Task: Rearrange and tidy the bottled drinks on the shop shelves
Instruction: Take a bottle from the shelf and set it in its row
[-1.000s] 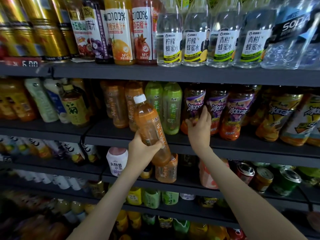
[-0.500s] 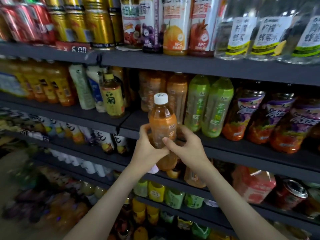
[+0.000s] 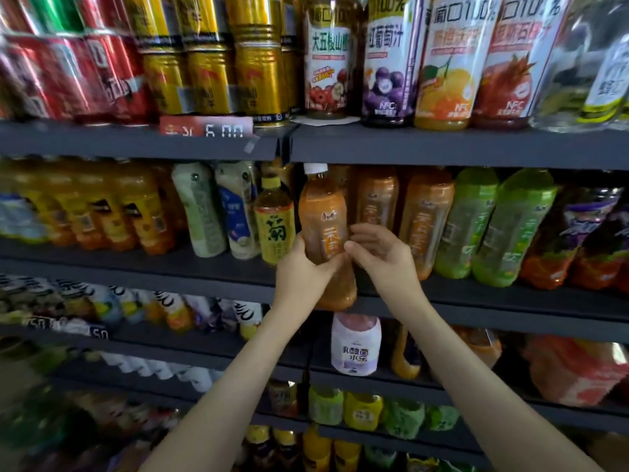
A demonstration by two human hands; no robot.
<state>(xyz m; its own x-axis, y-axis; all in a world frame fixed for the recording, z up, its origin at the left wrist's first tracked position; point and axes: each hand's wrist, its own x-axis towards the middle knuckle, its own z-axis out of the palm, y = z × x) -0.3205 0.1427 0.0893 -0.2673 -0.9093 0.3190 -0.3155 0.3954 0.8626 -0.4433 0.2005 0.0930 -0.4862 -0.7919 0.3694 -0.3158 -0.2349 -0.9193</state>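
Head camera: my left hand [image 3: 303,272] and right hand [image 3: 383,257] are both gripping the orange bottle [image 3: 323,212] at the shelf [image 3: 493,301] edge. I am worrying it could knock the yellow bottle [image 3: 275,223] beside my left hand.

Glossy clear plastic bottle [image 3: 325,233]; shiny metal cans [image 3: 204,63]; matt dark shelf [image 3: 442,146].

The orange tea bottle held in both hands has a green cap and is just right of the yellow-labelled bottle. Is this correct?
Not quite. The head view shows its cap is white, not green. Otherwise yes: the left hand and right hand hold the orange tea bottle just right of the yellow-labelled bottle.
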